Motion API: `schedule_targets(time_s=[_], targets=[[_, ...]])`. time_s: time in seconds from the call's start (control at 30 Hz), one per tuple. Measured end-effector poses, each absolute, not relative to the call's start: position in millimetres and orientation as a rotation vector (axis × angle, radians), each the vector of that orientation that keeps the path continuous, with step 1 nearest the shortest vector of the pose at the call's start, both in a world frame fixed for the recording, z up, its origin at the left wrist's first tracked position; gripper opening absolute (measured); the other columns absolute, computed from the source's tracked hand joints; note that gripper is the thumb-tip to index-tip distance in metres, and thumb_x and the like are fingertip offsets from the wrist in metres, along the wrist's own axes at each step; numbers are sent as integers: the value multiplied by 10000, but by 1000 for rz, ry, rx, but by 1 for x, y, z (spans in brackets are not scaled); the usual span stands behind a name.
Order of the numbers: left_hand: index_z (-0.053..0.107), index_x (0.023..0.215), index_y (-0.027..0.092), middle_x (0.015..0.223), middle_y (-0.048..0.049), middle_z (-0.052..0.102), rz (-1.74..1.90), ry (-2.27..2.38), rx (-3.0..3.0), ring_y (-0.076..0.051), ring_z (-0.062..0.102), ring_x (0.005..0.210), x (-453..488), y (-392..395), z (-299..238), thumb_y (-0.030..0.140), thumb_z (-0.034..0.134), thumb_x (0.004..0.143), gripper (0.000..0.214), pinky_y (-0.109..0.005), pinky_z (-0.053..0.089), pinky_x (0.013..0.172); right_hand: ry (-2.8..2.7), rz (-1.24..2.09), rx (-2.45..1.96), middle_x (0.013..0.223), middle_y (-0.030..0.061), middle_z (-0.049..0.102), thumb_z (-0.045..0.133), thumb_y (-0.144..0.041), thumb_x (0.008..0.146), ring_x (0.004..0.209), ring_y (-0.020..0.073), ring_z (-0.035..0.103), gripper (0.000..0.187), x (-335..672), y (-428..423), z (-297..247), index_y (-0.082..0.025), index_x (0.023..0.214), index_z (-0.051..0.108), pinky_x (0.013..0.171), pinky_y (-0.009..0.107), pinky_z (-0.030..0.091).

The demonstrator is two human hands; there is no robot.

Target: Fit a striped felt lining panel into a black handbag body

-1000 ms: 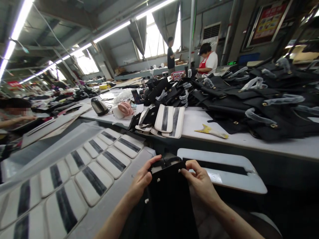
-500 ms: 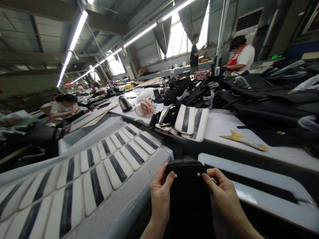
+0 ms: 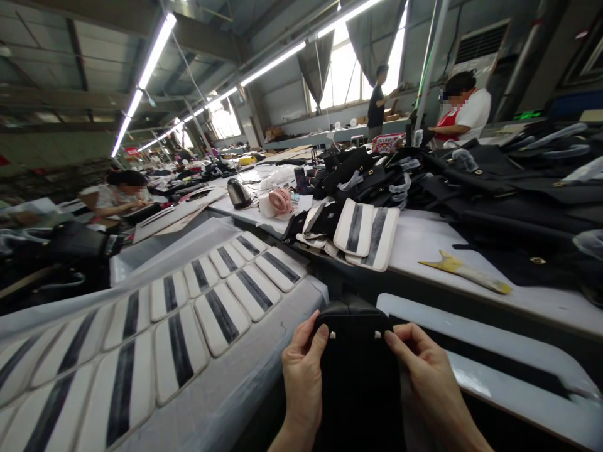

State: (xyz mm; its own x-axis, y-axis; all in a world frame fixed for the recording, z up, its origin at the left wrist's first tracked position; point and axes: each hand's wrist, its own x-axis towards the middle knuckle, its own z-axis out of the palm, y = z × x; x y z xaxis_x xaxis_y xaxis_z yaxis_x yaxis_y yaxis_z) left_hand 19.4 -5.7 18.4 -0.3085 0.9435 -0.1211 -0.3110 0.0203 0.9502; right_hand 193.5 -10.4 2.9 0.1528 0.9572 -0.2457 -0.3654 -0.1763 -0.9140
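I hold a black leather bag piece [image 3: 355, 370] upright in front of me, low in the middle of the view. My left hand [image 3: 304, 376] grips its left edge, thumb on the front near a small metal stud. My right hand [image 3: 421, 383] grips the right edge the same way, fingers curled behind. Two small light studs sit near the piece's rounded top.
Rows of white pads with black stripes [image 3: 188, 307] lie on the grey table to my left. A stack of similar pads [image 3: 360, 232], a yellow-handled tool [image 3: 466, 271] and heaps of black bags [image 3: 509, 188] cover the far table. A pink fan [image 3: 281, 202], a kettle [image 3: 238, 193] and other workers are farther off.
My view swung left and down between one second ago and half a second ago. The black piece now sits squarer between both hands; since half a second ago almost nothing moved.
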Motion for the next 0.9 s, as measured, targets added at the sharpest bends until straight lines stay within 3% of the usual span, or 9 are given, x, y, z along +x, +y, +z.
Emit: schedule_targets(time_s=[0.27,0.43,0.57,0.73,0.9], targets=[[685,1168,219,1212,-64,687,1456,1283,715,-255,600,1186,19,-7,12,404,758,765,449,-394,423,1089,-774,1226,-1219,646,-44,471,702,-509,772,560,90,388,384,190,-9,6,-202,732,474,496,215,323],[680,1180,207,1095,-66,733,1452,1254,622,-246,665,1071,21,-6,17,365,777,744,473,-339,539,945,-808,1153,-1223,708,-46,462,650,-559,805,603,108,417,379,186,-4,8,-232,933,507,529,223,343],[682,1173,190,1014,-65,750,1462,1228,585,-235,699,977,21,-5,21,340,791,725,484,-301,578,846,-886,1079,-1266,691,-51,432,630,-567,819,618,120,438,375,185,-1,8,-234,924,494,551,234,365],[675,1138,164,907,-66,750,1383,1215,573,-225,715,857,20,-3,27,361,814,697,503,-281,589,739,-993,955,-1332,788,-19,520,643,-521,826,716,146,526,336,188,2,7,-225,900,500,630,256,427],[645,1126,161,860,-60,732,1311,1223,641,-204,706,792,16,0,27,382,799,714,492,-257,570,680,-1029,958,-1344,738,-20,533,636,-510,832,683,146,524,328,187,1,16,-212,840,500,621,260,420]])
